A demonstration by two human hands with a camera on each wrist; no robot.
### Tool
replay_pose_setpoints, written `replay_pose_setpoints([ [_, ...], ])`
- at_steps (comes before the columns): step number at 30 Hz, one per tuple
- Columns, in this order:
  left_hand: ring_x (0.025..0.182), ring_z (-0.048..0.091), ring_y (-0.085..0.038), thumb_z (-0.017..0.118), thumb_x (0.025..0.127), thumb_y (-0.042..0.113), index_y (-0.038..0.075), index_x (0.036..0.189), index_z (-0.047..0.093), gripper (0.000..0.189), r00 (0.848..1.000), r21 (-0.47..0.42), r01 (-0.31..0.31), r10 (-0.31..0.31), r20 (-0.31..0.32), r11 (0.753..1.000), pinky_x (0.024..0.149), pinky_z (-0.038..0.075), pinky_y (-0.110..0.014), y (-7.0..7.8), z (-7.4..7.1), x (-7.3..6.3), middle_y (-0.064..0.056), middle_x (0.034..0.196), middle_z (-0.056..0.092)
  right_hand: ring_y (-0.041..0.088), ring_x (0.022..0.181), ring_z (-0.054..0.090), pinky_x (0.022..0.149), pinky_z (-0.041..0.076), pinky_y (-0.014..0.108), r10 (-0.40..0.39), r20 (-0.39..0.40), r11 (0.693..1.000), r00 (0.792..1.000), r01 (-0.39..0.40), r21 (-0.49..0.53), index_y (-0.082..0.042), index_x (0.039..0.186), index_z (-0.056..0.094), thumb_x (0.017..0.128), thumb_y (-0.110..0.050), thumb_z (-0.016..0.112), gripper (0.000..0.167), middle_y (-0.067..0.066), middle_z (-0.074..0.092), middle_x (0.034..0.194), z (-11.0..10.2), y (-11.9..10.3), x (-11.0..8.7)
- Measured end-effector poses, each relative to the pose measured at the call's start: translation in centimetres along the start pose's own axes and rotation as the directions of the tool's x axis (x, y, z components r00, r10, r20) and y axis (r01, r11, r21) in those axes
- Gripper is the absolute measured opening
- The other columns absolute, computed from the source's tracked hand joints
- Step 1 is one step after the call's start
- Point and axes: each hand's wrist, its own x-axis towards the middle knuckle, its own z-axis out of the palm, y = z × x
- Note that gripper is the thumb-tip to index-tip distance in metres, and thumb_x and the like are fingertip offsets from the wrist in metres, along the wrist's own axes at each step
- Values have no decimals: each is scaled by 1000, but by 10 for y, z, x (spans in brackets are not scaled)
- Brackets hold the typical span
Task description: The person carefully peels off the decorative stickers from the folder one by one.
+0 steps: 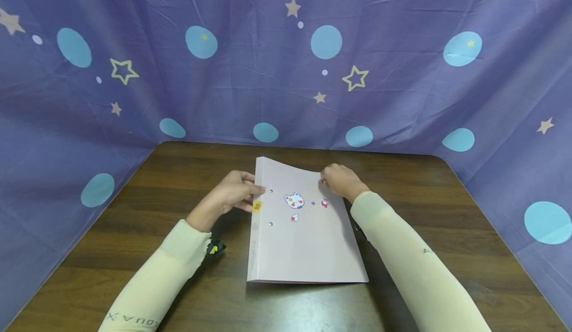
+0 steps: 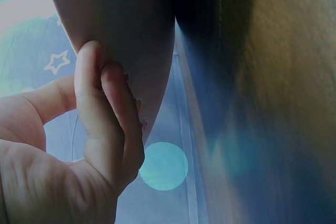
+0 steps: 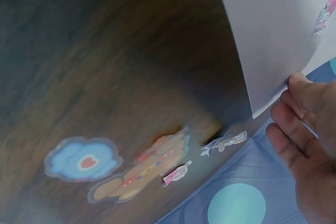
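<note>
A pale pink file folder [image 1: 308, 242] with a narrow spine is held over the table, its upper edge bowed. On its cover are a white bear-face sticker [image 1: 294, 200], smaller stickers and two metal rivets. My left hand [image 1: 237, 191] grips the spine side, thumb on the front and fingers behind; in the left wrist view its fingers lie against the folder [image 2: 131, 19]. With thumb and fingers, my right hand [image 1: 340, 180] pinches the top right edge, which the right wrist view shows raised off the table. The folder's inside is hidden.
In the right wrist view, a blue cloud sticker [image 3: 83, 159], a brown bear sticker [image 3: 142, 169] and small figure stickers [image 3: 177, 173] lie on the dark wooden table [image 1: 178, 173]. A purple curtain [image 1: 268, 94] with stars and dots hangs behind and beside the table.
</note>
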Motion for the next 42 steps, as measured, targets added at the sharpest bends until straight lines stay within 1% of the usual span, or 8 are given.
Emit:
replay_pose_setpoints([
  [5, 77, 70, -23, 70, 95, 6, -9, 131, 49, 44, 1000, -1, 3, -3, 3, 1000, 65, 66, -37, 0, 0, 0, -21, 102, 68, 21, 83, 60, 75, 56, 36, 18, 24, 1000, 1000, -19, 15, -9, 90, 74, 99, -7, 65, 13, 4, 67, 88, -2, -1, 3],
  [9, 76, 70, -23, 70, 95, 5, -9, 130, 50, 43, 1000, -5, 4, -4, 4, 1000, 65, 66, -37, 0, 0, -1, -21, 102, 68, 21, 79, 54, 71, 53, 35, 25, 42, 1000, 999, -26, 13, -9, 90, 74, 99, -6, 64, 14, 5, 65, 86, -4, -4, 5],
  [18, 77, 70, -23, 69, 95, 5, -9, 131, 49, 44, 1000, 2, 8, -8, 0, 1000, 65, 66, -38, 0, 0, -1, -21, 103, 68, 27, 92, 65, 83, 59, 43, 18, 71, 999, 997, -15, -47, -7, 98, 72, 99, -8, 63, 9, 10, 70, 98, -5, -8, 8],
  [22, 76, 70, -23, 69, 96, 5, -9, 132, 48, 45, 1000, 2, 7, -7, -2, 1000, 65, 66, -37, 0, 0, -2, -21, 102, 68, 30, 97, 67, 87, 61, 46, -8, 90, 990, 996, 21, -137, -5, 100, 72, 100, -3, 59, 13, 12, 70, 100, -8, -14, 7],
  [25, 77, 70, -23, 69, 96, 5, -10, 133, 47, 46, 1000, 2, 7, -7, -4, 1000, 66, 66, -38, 0, 0, -1, -20, 102, 68, 31, 96, 68, 87, 61, 47, -26, 75, 978, 997, 41, -204, -5, 98, 72, 99, 1, 57, 17, 12, 71, 98, -9, -19, 7],
  [31, 79, 71, -24, 69, 96, 6, -10, 136, 46, 49, 1000, 5, 3, -3, 3, 1000, 67, 67, -39, -1, -1, 0, -22, 105, 68, 32, 97, 69, 89, 60, 48, -26, 64, 961, 998, 43, -273, -6, 98, 75, 98, 3, 56, 21, 12, 73, 100, -7, -22, 8],
  [35, 80, 71, -24, 69, 96, 7, -10, 138, 45, 51, 1000, 4, -1, 1, 11, 1000, 68, 67, -40, -1, -1, 0, -23, 108, 68, 34, 101, 69, 93, 59, 49, 0, 74, 969, 997, 18, -246, -4, 101, 74, 98, -1, 56, 18, 13, 73, 104, -5, -18, 9],
  [42, 80, 71, -25, 69, 96, 6, -10, 138, 44, 52, 1000, -1, -2, 2, 5, 1000, 68, 67, -39, 0, -1, 0, -24, 108, 67, 34, 102, 68, 92, 59, 50, 102, 101, 993, 990, -94, -74, 1, 104, 69, 97, -10, 57, 18, 17, 71, 108, -6, -11, 10],
])
